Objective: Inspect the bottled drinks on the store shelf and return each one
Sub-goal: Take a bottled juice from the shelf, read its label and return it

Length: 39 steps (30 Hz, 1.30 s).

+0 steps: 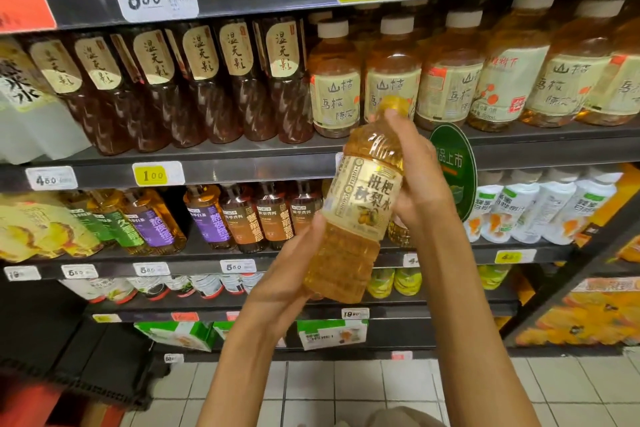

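The held bottle (356,204) contains clear amber liquid and carries a cream label with dark characters. It is in mid-air in front of the shelf unit (242,170), level with its middle tiers.

The left hand (291,274) grasps the lower body, fingers wrapped behind it and thumb on the label edge. The right hand (415,180) grasps the neck and shoulder, thumb against the yellow cap (393,106).

Behind the held bottle, dark brown bottles (194,83) and white-capped amber bottles (450,69) fill the tier; a green round sign (457,163) hangs just right of it.

Long axis: near upright, cap uppermost, tilted toward the right, label facing the camera.
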### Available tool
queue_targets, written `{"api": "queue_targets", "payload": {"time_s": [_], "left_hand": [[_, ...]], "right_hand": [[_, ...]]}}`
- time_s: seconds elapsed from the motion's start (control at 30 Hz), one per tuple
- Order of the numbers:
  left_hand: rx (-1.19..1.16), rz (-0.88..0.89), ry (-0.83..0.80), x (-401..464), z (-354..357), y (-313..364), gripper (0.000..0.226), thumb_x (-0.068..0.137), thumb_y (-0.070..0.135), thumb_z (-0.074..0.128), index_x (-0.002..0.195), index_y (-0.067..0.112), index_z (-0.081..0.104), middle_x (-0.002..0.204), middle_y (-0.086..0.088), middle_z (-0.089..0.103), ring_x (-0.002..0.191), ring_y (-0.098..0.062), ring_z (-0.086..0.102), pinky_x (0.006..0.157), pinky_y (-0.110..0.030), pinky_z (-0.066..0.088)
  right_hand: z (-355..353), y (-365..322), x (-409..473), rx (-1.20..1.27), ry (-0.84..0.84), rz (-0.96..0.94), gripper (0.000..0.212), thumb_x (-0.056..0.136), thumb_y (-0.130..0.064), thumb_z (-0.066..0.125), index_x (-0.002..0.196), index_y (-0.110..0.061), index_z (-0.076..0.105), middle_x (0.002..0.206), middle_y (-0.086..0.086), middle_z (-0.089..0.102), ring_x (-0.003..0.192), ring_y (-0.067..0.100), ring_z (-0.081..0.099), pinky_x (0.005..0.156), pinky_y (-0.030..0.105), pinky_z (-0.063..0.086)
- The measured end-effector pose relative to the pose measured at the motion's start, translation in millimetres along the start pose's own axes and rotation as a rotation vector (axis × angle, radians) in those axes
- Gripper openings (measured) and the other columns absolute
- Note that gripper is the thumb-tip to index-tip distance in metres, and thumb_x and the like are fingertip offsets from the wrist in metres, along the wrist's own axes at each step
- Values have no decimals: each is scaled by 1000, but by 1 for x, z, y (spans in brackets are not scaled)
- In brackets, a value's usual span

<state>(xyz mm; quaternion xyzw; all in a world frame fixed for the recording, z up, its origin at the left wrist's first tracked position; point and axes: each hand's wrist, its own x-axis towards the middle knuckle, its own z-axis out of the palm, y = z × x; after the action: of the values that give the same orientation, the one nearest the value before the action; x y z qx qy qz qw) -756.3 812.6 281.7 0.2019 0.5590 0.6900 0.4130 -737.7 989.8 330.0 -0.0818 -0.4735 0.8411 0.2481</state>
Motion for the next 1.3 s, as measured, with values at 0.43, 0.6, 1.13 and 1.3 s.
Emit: {"api": "queue_targets", "payload": {"time_s": [0.43,0.6,1.13,1.3], "left_hand": [[-254,-104,-175,0,6,-4,78,74,68,59,134,18,53,127,-19,60,113,-34,60,92,-47,51],[3,-12,-18,6,6,-2,59,55,82,54,103,50,68,113,4,70,110,-21,64,92,-42,51],[-716,-108,-411,-17,18,27,78,74,37,78,132,-6,48,124,-32,55,112,-45,57,93,-54,48],[-436,-35,-134,-8,25,36,39,90,37,58,88,1,74,91,-1,68,77,-9,72,55,-8,48]], "right_hand": [[5,5,-8,93,-79,154,52,82,-51,61,113,-10,61,102,15,73,95,28,71,77,39,58],[4,1,-6,-108,-4,56,36,89,-41,62,112,-13,64,90,1,75,83,15,71,69,27,56],[15,14,3,347,119,506,54,89,-50,56,115,-4,61,99,15,68,91,27,66,80,38,53],[9,16,-1,303,127,465,47,91,-48,55,104,-4,68,90,13,70,81,25,69,79,36,57]]}}
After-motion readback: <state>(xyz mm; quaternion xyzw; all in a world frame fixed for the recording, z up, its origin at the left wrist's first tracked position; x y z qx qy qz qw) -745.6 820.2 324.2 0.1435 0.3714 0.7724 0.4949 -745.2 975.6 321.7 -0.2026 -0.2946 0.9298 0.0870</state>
